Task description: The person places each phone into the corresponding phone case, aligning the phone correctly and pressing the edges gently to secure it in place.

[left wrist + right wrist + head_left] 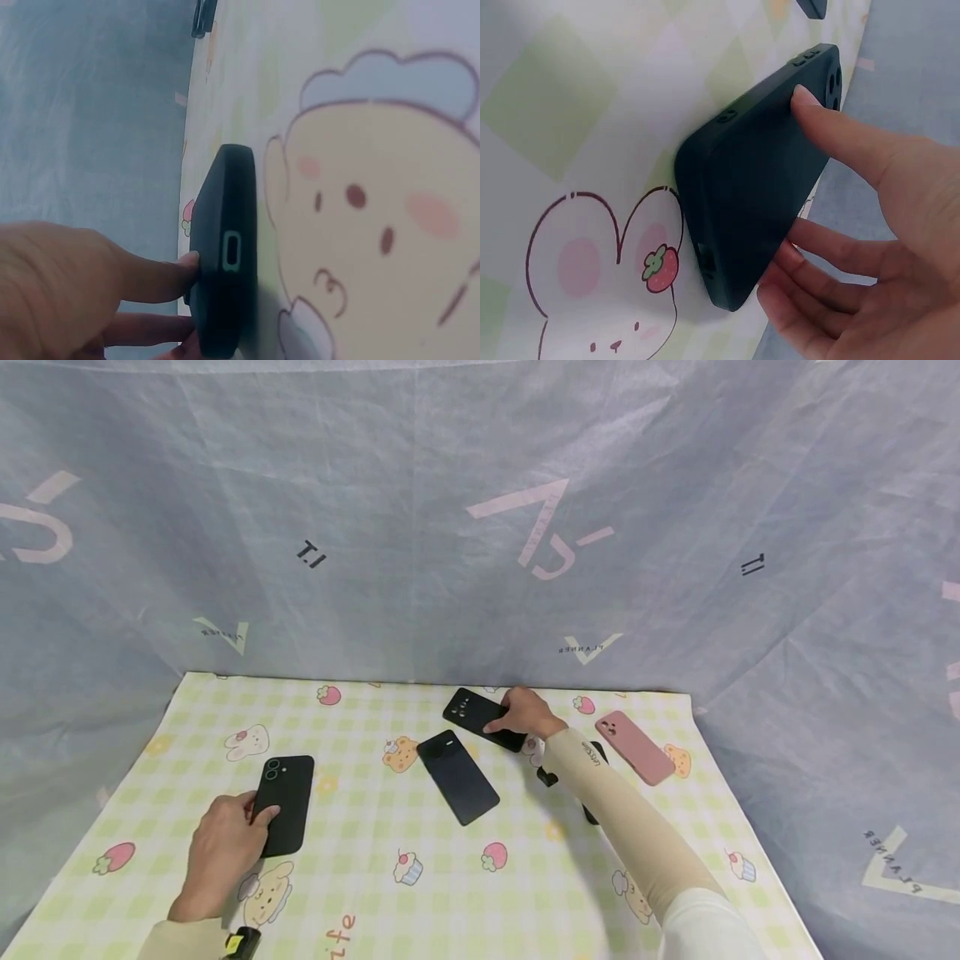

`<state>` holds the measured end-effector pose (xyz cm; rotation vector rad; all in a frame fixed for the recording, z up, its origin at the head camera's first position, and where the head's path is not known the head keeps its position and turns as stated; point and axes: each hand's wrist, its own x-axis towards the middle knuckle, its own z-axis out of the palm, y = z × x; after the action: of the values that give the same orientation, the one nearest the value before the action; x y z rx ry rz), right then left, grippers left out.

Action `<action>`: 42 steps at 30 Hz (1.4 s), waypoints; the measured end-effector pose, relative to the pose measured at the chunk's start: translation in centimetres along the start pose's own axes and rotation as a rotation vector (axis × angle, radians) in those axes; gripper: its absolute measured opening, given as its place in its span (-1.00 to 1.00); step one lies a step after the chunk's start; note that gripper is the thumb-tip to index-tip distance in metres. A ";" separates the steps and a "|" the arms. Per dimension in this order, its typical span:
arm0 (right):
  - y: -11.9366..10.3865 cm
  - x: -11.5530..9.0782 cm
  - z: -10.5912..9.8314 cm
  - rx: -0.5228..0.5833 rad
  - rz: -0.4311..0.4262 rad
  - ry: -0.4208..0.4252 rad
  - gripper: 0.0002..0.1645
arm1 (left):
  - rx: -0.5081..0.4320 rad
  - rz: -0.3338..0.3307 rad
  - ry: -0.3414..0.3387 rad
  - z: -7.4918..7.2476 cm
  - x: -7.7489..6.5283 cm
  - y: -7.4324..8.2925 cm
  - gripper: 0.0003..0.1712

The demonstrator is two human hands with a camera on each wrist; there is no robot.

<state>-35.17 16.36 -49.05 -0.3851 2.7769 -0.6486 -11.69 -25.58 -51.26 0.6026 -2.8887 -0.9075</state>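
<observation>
In the head view my left hand (228, 843) grips a black phone case (291, 802) by its left long edge, thumb on the back, two round camera rings near the top. The left wrist view shows the bottom end of this case (219, 187) with its port opening, close over the cloth. Toward the far edge of the table, my right hand (528, 714) holds another black phone case (480, 717) with several camera holes. Seen from the right wrist, the thumb presses on this case's back (750, 172) and the fingers curl under its far long edge; it tilts over the cloth.
A dark phone case (459, 777) lies mid-table between the hands. At right lies a pink phone case (636, 748). The right forearm partly hides a dark item (592, 817). A checked cartoon cloth (375, 843) covers the table; a grey curtain (412, 527) hangs behind.
</observation>
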 end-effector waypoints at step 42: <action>-0.6 -3.1 0.3 0.122 -0.041 0.027 -0.80 | 0.013 0.082 -0.148 -1.1 -0.7 -0.2 -0.14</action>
<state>-32.06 16.71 -48.43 -0.4114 2.7439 -0.8336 -10.81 -26.09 -50.39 0.4321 -3.0256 -0.9620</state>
